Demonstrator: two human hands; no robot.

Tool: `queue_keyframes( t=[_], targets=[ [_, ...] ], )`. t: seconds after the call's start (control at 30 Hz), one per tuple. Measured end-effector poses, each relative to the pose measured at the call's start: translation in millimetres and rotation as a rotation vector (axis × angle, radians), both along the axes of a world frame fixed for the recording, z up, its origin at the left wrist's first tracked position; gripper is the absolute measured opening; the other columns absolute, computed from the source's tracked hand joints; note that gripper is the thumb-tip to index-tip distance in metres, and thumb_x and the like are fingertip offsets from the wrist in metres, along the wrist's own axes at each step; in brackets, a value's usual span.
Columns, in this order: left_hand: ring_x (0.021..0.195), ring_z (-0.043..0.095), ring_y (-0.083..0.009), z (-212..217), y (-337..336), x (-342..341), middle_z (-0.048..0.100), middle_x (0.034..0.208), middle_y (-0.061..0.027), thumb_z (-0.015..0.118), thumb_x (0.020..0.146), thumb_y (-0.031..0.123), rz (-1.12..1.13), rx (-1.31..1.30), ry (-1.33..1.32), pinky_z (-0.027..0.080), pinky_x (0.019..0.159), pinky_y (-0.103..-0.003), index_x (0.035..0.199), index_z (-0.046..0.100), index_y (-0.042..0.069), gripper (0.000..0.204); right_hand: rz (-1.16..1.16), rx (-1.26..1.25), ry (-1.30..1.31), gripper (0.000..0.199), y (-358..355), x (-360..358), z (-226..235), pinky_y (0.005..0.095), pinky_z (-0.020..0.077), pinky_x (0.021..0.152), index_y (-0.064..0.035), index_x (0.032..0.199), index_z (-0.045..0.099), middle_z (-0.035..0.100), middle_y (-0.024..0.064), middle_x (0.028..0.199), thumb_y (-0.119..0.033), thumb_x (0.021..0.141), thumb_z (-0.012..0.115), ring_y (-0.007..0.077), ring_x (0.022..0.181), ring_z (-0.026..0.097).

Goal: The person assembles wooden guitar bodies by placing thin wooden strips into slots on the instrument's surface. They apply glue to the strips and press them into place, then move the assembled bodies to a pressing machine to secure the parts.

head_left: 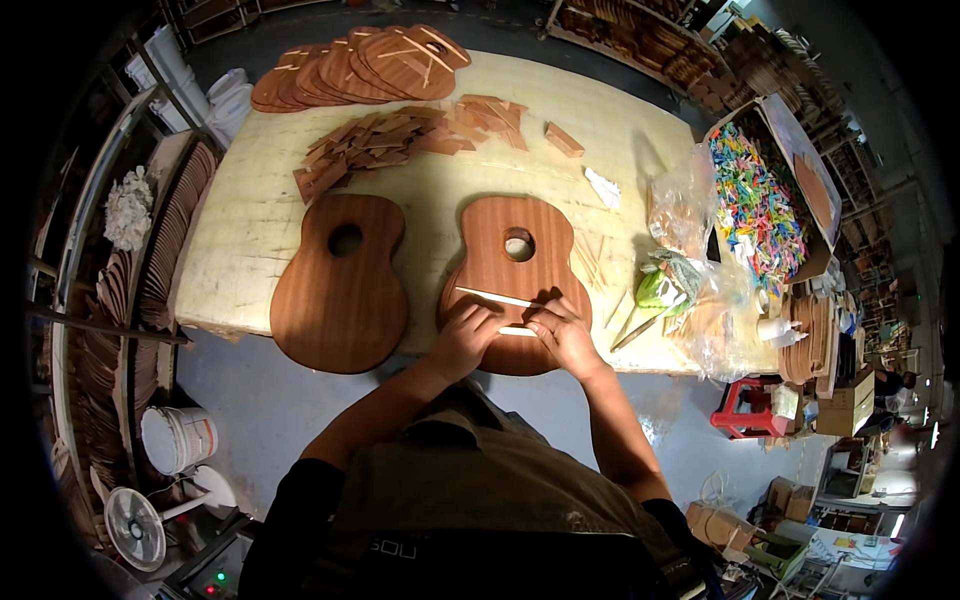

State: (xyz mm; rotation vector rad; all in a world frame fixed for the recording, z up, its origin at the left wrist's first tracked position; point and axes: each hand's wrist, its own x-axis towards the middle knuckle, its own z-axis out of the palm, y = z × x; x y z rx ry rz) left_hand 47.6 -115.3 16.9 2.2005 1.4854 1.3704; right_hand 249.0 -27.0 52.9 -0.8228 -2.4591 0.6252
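Note:
A brown guitar-shaped wooden plate (pixel 515 215) with a round sound hole lies in front of me at the table's near edge. Across its lower, wider part runs a pale thin wooden strip (pixel 490 297). Below that, a short pale wooden brace (pixel 515 331) spans the gap between my two hands. My left hand (pixel 468 338) has its fingers closed at the brace's left end. At the other end, the fingers of my right hand (pixel 567 335) are closed on it too. A second guitar-shaped plate (pixel 340 290) lies to the left, untouched.
Stacked guitar plates (pixel 365 65) and a heap of wood pieces (pixel 370 145) occupy the table's far left. Thin sticks (pixel 590 262), a green-and-white bundle (pixel 662 288) and clear plastic (pixel 680 210) lie right. Beyond stands a box of colourful clips (pixel 755 200); a red stool (pixel 745 410) stands below.

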Motion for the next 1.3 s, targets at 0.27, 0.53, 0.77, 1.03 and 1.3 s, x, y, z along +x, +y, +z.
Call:
queue_keyframes(
  t=[0.27, 0.53, 0.77, 1.03, 1.3],
  targets=[
    [0.098, 0.053, -0.0263, 0, 3, -1, 0.059, 0.102, -0.0057, 0.060, 0.075, 0.006, 0.018, 0.055, 0.090, 0.044, 0.088, -0.039, 0.093, 0.070, 0.007, 0.021, -0.217, 0.121, 0.052, 0.012, 11, -4, -18, 0.0397, 0.0449, 0.083, -0.0086, 0.083, 0.068, 0.060, 0.0073, 0.082, -0.012, 0.073, 0.074, 0.0283, 0.084, 0.055],
    [0.108, 0.050, -0.0298, -14, -1, -3, 0.058, 0.116, -0.0075, 0.061, 0.075, 0.003, -0.027, -0.077, 0.071, 0.041, 0.095, -0.041, 0.098, 0.069, 0.011, 0.026, -0.103, 0.078, 0.066, 0.008, -5, 4, -10, 0.0386, 0.0436, 0.079, -0.0069, 0.083, 0.068, 0.060, 0.0058, 0.083, -0.013, 0.079, 0.069, 0.0272, 0.085, 0.053],
    [0.115, 0.048, -0.0318, -5, 0, -2, 0.053, 0.124, -0.0092, 0.060, 0.077, 0.000, 0.005, -0.022, 0.134, 0.040, 0.100, -0.043, 0.102, 0.068, 0.010, 0.027, -0.182, 0.060, 0.078, 0.009, -4, 6, -18, 0.0383, 0.0424, 0.079, -0.0077, 0.083, 0.068, 0.059, 0.0046, 0.083, -0.016, 0.081, 0.068, 0.0265, 0.088, 0.053],
    [0.104, 0.053, -0.0291, 10, 16, 7, 0.058, 0.112, -0.0074, 0.061, 0.075, 0.001, -0.062, -0.020, 0.156, 0.045, 0.091, -0.040, 0.101, 0.067, 0.009, 0.029, -0.125, 0.163, 0.115, 0.007, 2, 15, -22, 0.0378, 0.0430, 0.079, -0.0101, 0.082, 0.070, 0.060, 0.0035, 0.084, -0.015, 0.078, 0.069, 0.0248, 0.087, 0.054],
    [0.088, 0.057, -0.0281, 7, 23, 10, 0.058, 0.091, -0.0072, 0.059, 0.076, -0.001, -0.079, -0.054, 0.116, 0.049, 0.076, -0.039, 0.102, 0.069, 0.010, 0.030, -0.461, 0.320, 0.245, 0.007, 43, 79, 3, 0.0376, 0.0466, 0.083, -0.0037, 0.089, 0.067, 0.065, 0.0105, 0.094, -0.009, 0.084, 0.067, 0.0273, 0.091, 0.059]
  ],
)
